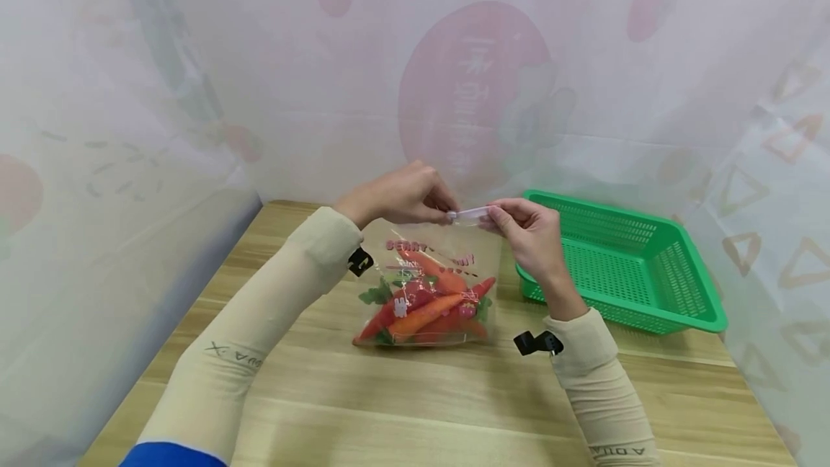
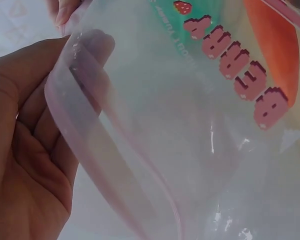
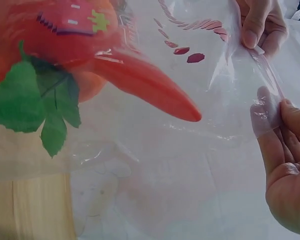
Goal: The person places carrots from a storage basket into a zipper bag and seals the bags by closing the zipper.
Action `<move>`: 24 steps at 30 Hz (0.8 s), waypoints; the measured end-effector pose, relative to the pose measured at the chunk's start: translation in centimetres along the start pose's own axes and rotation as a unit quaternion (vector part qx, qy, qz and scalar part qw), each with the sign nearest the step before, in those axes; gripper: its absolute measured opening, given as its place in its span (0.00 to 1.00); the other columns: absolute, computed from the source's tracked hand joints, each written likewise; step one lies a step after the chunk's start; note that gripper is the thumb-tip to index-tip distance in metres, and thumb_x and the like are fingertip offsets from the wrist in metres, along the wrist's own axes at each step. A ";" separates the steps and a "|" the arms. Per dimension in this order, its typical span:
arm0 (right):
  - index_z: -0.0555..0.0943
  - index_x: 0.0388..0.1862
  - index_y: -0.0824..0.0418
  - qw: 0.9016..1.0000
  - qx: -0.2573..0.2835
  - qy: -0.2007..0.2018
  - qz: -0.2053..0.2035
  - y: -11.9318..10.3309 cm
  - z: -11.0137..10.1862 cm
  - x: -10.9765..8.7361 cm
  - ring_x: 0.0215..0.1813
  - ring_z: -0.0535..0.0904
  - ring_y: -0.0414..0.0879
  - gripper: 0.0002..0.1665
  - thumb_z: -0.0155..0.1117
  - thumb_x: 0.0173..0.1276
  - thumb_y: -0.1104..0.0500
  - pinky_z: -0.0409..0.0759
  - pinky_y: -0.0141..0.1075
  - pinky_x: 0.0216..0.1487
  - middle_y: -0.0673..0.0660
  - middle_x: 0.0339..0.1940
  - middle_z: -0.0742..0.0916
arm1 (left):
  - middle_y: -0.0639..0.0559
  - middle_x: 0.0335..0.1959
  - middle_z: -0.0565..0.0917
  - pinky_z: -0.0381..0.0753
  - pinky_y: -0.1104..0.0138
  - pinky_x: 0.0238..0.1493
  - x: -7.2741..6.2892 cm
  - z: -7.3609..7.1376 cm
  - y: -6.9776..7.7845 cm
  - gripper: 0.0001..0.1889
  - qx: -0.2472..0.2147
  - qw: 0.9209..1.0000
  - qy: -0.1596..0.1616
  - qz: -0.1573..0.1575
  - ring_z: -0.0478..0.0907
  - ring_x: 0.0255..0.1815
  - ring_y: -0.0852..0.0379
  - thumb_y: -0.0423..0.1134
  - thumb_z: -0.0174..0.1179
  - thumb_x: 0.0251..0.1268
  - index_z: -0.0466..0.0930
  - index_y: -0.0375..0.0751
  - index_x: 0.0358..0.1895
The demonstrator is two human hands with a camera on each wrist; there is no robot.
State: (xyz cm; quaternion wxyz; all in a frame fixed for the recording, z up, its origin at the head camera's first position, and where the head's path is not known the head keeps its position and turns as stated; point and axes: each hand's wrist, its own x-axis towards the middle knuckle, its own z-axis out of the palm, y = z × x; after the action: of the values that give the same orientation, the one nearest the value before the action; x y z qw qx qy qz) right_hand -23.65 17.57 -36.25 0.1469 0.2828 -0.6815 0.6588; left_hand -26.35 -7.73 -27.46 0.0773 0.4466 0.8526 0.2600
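Note:
A clear zip bag (image 1: pixel 382 243) with pink "BERRY" lettering stands on the table, its top edge raised by both hands. Inside it lie several orange-red carrots (image 1: pixel 424 314) and green leaves (image 3: pixel 55 100). My left hand (image 1: pixel 408 193) pinches the bag's top strip near its middle, where a small white slider (image 3: pixel 260 50) shows by the thumb. With thumb and fingers, my right hand (image 1: pixel 532 236) pinches the same strip toward its right corner. In the left wrist view, the strip (image 2: pixel 105 165) hangs in a loose curve beside the left palm.
A green perforated plastic basket (image 1: pixel 687 265) stands on the table at the right, just beyond the right hand. The wooden table (image 1: pixel 311 395) has a printed, pale curtain (image 1: pixel 324 92) behind it and along both sides. Black wrist straps (image 1: pixel 360 261) sit on both sleeves.

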 end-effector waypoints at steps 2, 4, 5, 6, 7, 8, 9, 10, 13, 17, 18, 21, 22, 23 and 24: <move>0.84 0.47 0.81 1.000 0.001 0.001 -0.002 -0.2 0.0 0.1 0.39 0.93 0.41 0.12 0.64 0.76 0.69 0.91 0.38 0.46 0.49 0.37 0.94 | 0.45 0.44 0.94 0.89 0.69 0.51 -0.2 -0.3 0.1 0.09 0.003 1.000 0.000 -0.001 0.93 0.46 0.53 0.32 0.67 0.71 0.91 0.36 0.49; 0.84 0.47 0.81 1.000 0.001 0.003 -0.004 -0.3 0.1 0.1 0.39 0.93 0.41 0.12 0.64 0.76 0.69 0.90 0.38 0.46 0.49 0.36 0.94 | 0.45 0.43 0.94 0.89 0.68 0.51 -0.5 -0.5 0.2 0.09 0.007 1.000 0.001 -0.003 0.93 0.46 0.54 0.33 0.67 0.71 0.92 0.38 0.49; 0.84 0.47 0.81 1.000 0.001 0.003 -0.005 -0.4 0.1 0.1 0.39 0.93 0.41 0.12 0.64 0.76 0.69 0.90 0.38 0.46 0.49 0.36 0.94 | 0.46 0.43 0.94 0.89 0.68 0.52 -0.7 -0.6 0.3 0.09 0.009 1.000 0.001 -0.005 0.93 0.46 0.54 0.33 0.67 0.71 0.92 0.38 0.49; 0.84 0.47 0.81 1.000 0.002 0.004 -0.007 -0.4 0.1 0.1 0.39 0.94 0.41 0.12 0.64 0.76 0.69 0.91 0.38 0.46 0.49 0.36 0.94 | 0.46 0.43 0.94 0.89 0.68 0.52 -0.8 -0.7 0.4 0.09 0.010 1.000 0.001 -0.007 0.93 0.46 0.54 0.33 0.67 0.71 0.92 0.38 0.49; 0.84 0.47 0.81 1.000 0.001 0.005 -0.008 -0.5 0.1 0.1 0.38 0.94 0.41 0.12 0.64 0.75 0.69 0.91 0.39 0.46 0.49 0.36 0.94 | 0.47 0.43 0.94 0.90 0.68 0.52 -1.0 -0.8 0.4 0.09 0.013 1.000 0.002 -0.007 0.93 0.46 0.55 0.33 0.67 0.71 0.92 0.39 0.49; 0.84 0.47 0.81 1.000 0.001 0.006 -0.010 -0.5 0.1 0.1 0.38 0.94 0.41 0.12 0.65 0.75 0.69 0.91 0.39 0.46 0.49 0.36 0.94 | 0.47 0.43 0.94 0.89 0.68 0.52 -1.1 -0.9 0.5 0.09 0.018 1.000 0.002 -0.009 0.92 0.46 0.55 0.33 0.67 0.71 0.92 0.39 0.49; 0.84 0.47 0.81 1.000 0.002 0.007 -0.012 -0.6 0.0 0.1 0.38 0.94 0.41 0.11 0.65 0.75 0.70 0.91 0.39 0.46 0.50 0.36 0.94 | 0.48 0.43 0.94 0.90 0.68 0.52 -1.3 -1.0 0.5 0.09 0.021 1.000 0.002 -0.010 0.92 0.45 0.55 0.34 0.67 0.71 0.92 0.39 0.49; 0.84 0.47 0.81 1.000 0.003 0.009 -0.013 -0.6 0.0 0.1 0.38 0.94 0.41 0.11 0.65 0.75 0.70 0.91 0.39 0.46 0.50 0.36 0.94 | 0.48 0.43 0.94 0.90 0.67 0.52 -1.4 -1.1 0.5 0.09 0.023 1.000 0.002 -0.010 0.92 0.46 0.55 0.34 0.66 0.71 0.92 0.39 0.49; 0.84 0.47 0.82 1.000 0.009 0.015 -0.014 -0.7 -0.3 0.2 0.38 0.94 0.42 0.12 0.65 0.74 0.70 0.91 0.38 0.46 0.50 0.36 0.94 | 0.47 0.44 0.94 0.90 0.66 0.53 -1.9 -1.4 0.4 0.09 0.026 1.000 0.002 -0.012 0.92 0.46 0.55 0.34 0.66 0.72 0.92 0.39 0.50; 0.84 0.48 0.82 1.000 0.011 0.021 -0.007 -0.7 -0.6 0.1 0.38 0.94 0.41 0.12 0.66 0.74 0.70 0.90 0.38 0.46 0.50 0.36 0.94 | 0.46 0.43 0.94 0.90 0.63 0.54 -2.7 -1.8 0.1 0.08 0.021 1.000 0.001 -0.015 0.92 0.46 0.55 0.33 0.66 0.71 0.93 0.39 0.47; 0.84 0.48 0.82 1.000 0.012 0.021 -0.004 -0.7 -0.6 0.1 0.38 0.94 0.41 0.13 0.66 0.74 0.69 0.90 0.38 0.46 0.50 0.36 0.94 | 0.46 0.43 0.94 0.90 0.63 0.54 -2.9 -1.9 0.0 0.08 0.019 1.000 0.001 -0.017 0.92 0.46 0.55 0.33 0.66 0.71 0.93 0.39 0.47; 0.83 0.48 0.83 1.000 0.016 0.023 0.004 -0.6 -0.9 0.0 0.38 0.94 0.41 0.14 0.66 0.74 0.69 0.90 0.38 0.46 0.50 0.36 0.94 | 0.48 0.40 0.94 0.90 0.62 0.53 -3.4 -2.2 -0.3 0.07 0.017 1.000 -0.001 -0.016 0.92 0.44 0.57 0.32 0.66 0.71 0.93 0.41 0.43; 0.83 0.48 0.83 1.000 0.017 0.023 0.005 -0.5 -0.9 0.0 0.38 0.94 0.41 0.14 0.66 0.75 0.69 0.90 0.38 0.47 0.50 0.36 0.94 | 0.48 0.40 0.94 0.90 0.62 0.53 -3.6 -2.3 -0.4 0.06 0.017 1.000 -0.002 -0.016 0.92 0.43 0.58 0.33 0.66 0.71 0.93 0.42 0.42; 0.83 0.48 0.83 1.000 0.018 0.023 0.007 -0.5 -1.0 0.0 0.38 0.94 0.41 0.14 0.66 0.75 0.68 0.90 0.38 0.47 0.50 0.36 0.94 | 0.49 0.40 0.94 0.90 0.62 0.53 -3.7 -2.4 -0.4 0.06 0.014 1.000 -0.002 -0.019 0.92 0.43 0.58 0.33 0.66 0.71 0.93 0.42 0.42; 0.83 0.49 0.83 1.000 0.019 0.023 0.009 -0.5 -1.0 0.0 0.38 0.94 0.41 0.14 0.66 0.75 0.68 0.90 0.38 0.47 0.50 0.36 0.94 | 0.50 0.40 0.94 0.90 0.62 0.53 -3.8 -2.4 -0.5 0.06 0.012 1.000 -0.002 -0.023 0.92 0.43 0.58 0.33 0.66 0.71 0.93 0.43 0.42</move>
State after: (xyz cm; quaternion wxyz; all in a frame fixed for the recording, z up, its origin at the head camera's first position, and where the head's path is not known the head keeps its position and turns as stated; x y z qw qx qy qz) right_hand -23.56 18.61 -35.76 0.1509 0.2644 -0.6678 0.6792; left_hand -25.33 -11.91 -26.02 0.0795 0.4281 0.8657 0.2472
